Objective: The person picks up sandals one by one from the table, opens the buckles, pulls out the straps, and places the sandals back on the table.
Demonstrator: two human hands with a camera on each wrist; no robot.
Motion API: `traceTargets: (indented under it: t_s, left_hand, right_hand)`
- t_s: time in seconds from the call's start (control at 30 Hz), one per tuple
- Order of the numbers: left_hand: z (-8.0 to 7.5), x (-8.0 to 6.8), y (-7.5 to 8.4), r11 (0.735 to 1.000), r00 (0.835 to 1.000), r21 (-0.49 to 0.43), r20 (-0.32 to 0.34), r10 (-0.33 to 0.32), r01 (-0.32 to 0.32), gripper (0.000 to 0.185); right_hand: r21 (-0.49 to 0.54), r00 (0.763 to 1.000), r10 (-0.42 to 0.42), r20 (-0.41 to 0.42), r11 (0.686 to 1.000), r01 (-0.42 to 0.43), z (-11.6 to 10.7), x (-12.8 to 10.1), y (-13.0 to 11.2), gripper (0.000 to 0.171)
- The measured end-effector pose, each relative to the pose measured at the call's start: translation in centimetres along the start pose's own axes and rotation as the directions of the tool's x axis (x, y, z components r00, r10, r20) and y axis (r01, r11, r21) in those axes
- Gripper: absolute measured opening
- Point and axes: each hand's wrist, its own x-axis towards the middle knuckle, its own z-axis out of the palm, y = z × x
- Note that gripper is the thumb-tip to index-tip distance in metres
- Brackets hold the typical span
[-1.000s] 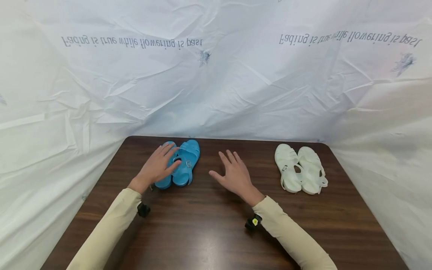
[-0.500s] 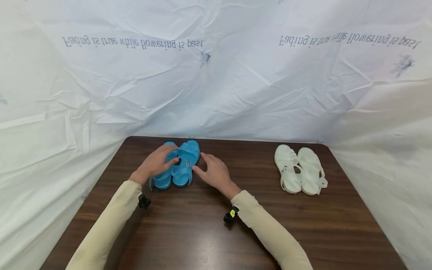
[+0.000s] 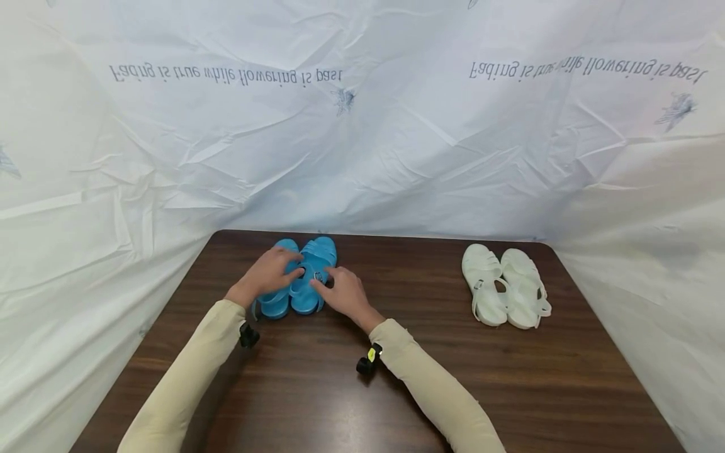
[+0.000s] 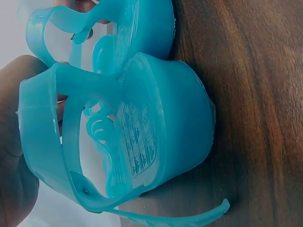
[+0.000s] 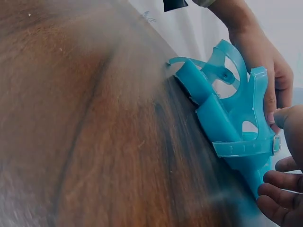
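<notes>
now both hands are on the pair of turquoise moulded-plastic strap sandals (image 3: 301,280), which sits side by side at the far left of the dark brown wood-grain table (image 3: 396,390), close to its back edge. the left hand (image 3: 270,272) lies over the left sandal of the pair, fingers curled onto its straps with the tips reaching toward the gap between the two shoes; in the left wrist view the sandals (image 4: 137,118) fill the frame heel-on, and part of that hand (image 4: 14,142) shows behind the heel strap. the right hand (image 3: 342,290) is set against the right sandal's outer side, thumb and forefinger bent in at the small metal buckle (image 3: 318,275). in the right wrist view its fingers (image 5: 279,189) curl around the sandal's sole edge just beside the buckle (image 5: 276,144), while the other hand (image 5: 265,61) holds the straps from the far side. both arms wear cream long sleeves (image 3: 187,384).

well apart, at the far right of the table, lies a pair of white plastic strap sandals (image 3: 504,284), side by side and untouched. a crinkled white plastic sheet with grey printed lettering (image 3: 362,126) hangs behind and to both sides of the table.
</notes>
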Motion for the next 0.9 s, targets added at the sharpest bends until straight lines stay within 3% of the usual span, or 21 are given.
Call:
traceTargets:
  t_s: [0.57,0.9]
  left_hand:
    - [-0.08,0.11,0.71,0.999,0.999,-0.026,0.048,-0.019,0.020,0.033]
    - [-0.12,0.34,0.98,0.997,0.998,0.065,0.035,-0.050,0.047,0.026]
  right_hand:
    - [0.104,0.996,0.080,0.047,0.991,-0.084,0.56,0.10,0.11,0.032]
    - [0.099,0.995,0.096,0.008,0.990,-0.096,0.10,0.04,-0.39,0.024]
